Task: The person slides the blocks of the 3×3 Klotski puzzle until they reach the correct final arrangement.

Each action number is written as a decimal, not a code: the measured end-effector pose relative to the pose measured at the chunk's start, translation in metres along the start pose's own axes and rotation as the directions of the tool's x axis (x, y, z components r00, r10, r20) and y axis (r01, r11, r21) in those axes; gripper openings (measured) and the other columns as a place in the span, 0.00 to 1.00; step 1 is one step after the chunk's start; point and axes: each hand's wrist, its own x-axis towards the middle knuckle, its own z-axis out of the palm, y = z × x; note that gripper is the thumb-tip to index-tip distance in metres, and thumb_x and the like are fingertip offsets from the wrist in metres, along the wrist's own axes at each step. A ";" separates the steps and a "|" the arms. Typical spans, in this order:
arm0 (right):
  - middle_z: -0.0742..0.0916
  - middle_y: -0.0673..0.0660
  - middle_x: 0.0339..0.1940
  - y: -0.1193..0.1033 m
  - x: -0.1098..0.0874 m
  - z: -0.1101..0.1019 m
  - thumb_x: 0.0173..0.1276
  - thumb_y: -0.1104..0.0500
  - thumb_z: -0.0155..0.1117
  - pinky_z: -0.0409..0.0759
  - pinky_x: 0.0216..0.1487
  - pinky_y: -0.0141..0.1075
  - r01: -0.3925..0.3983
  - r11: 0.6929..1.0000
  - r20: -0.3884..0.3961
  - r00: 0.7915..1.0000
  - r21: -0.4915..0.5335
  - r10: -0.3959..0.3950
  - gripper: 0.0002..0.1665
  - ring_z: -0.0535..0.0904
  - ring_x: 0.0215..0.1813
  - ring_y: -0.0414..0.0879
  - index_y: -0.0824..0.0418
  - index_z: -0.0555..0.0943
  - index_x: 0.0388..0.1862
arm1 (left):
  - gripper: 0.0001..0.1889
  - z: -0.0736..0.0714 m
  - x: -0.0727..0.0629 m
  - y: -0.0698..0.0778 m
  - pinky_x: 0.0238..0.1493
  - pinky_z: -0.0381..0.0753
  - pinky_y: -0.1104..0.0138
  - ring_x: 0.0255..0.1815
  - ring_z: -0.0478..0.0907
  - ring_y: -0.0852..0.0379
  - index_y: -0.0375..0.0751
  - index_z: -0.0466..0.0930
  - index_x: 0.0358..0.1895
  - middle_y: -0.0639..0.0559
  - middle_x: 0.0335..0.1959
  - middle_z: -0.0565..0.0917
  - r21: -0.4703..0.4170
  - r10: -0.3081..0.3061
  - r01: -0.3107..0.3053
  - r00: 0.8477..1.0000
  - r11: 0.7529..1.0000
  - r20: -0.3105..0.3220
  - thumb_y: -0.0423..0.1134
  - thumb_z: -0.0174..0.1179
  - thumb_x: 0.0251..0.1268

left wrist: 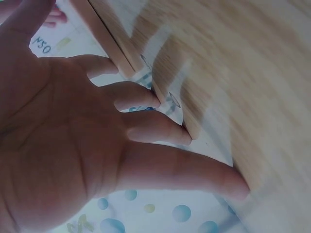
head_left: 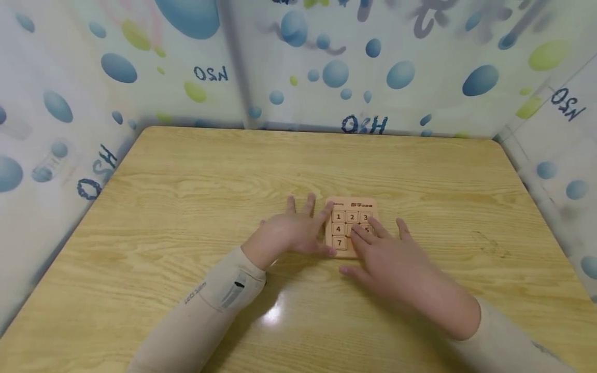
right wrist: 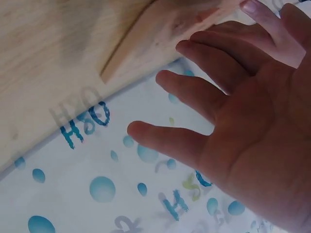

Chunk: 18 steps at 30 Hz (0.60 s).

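Note:
On the table lies a wooden number slide puzzle (head_left: 345,202), its tiles marked 1, 2 and 3 along the top row, with 4 and 5 showing in the middle row. Tile 7 (head_left: 339,243) sits at the lower left, and bare wood shows just right of it. My left hand (head_left: 296,231), fingers spread, has its thumb and index fingertips at the puzzle's left edge. From the lower right my right hand (head_left: 396,264) reaches over the puzzle with straight fingers, a fingertip on a middle-row tile. It hides the lower right tiles. In the right wrist view the puzzle's side (right wrist: 141,43) appears beyond the fingertips.
The wood-grain table (head_left: 224,166) extends around both hands. Behind it and at both sides stand pale walls (head_left: 317,93) printed with blue and green drops and lettering. Light sleeves (head_left: 205,316) cover both forearms.

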 end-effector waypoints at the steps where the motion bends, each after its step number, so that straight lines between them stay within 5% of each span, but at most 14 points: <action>1: 0.71 0.55 0.85 -0.001 0.002 0.000 0.80 0.27 0.50 0.49 0.80 0.81 0.000 1.000 0.003 1.000 0.003 0.000 0.47 0.60 0.88 0.64 0.57 0.70 0.82 | 0.59 0.000 0.000 0.000 0.64 0.51 0.11 0.87 0.22 0.28 0.74 0.29 0.87 0.52 0.89 0.24 -0.001 0.002 -0.002 1.000 1.000 -0.001 0.75 0.62 0.65; 9: 0.72 0.54 0.84 -0.003 -0.010 0.004 0.77 0.24 0.51 0.49 0.79 0.81 0.012 0.999 0.061 0.998 0.052 -0.015 0.50 0.60 0.88 0.63 0.57 0.70 0.82 | 0.59 0.000 0.001 -0.001 0.64 0.51 0.11 0.87 0.22 0.28 0.75 0.28 0.86 0.52 0.89 0.24 0.003 -0.002 0.002 1.000 1.000 -0.008 0.75 0.62 0.65; 18: 0.71 0.56 0.85 0.020 -0.008 0.002 0.78 0.25 0.50 0.48 0.78 0.83 -0.058 0.997 0.016 0.998 0.052 0.057 0.50 0.59 0.87 0.68 0.58 0.69 0.83 | 0.59 0.000 0.002 -0.001 0.66 0.50 0.12 0.88 0.21 0.30 0.76 0.28 0.86 0.54 0.89 0.23 -0.009 -0.016 0.016 1.000 1.000 0.008 0.75 0.63 0.64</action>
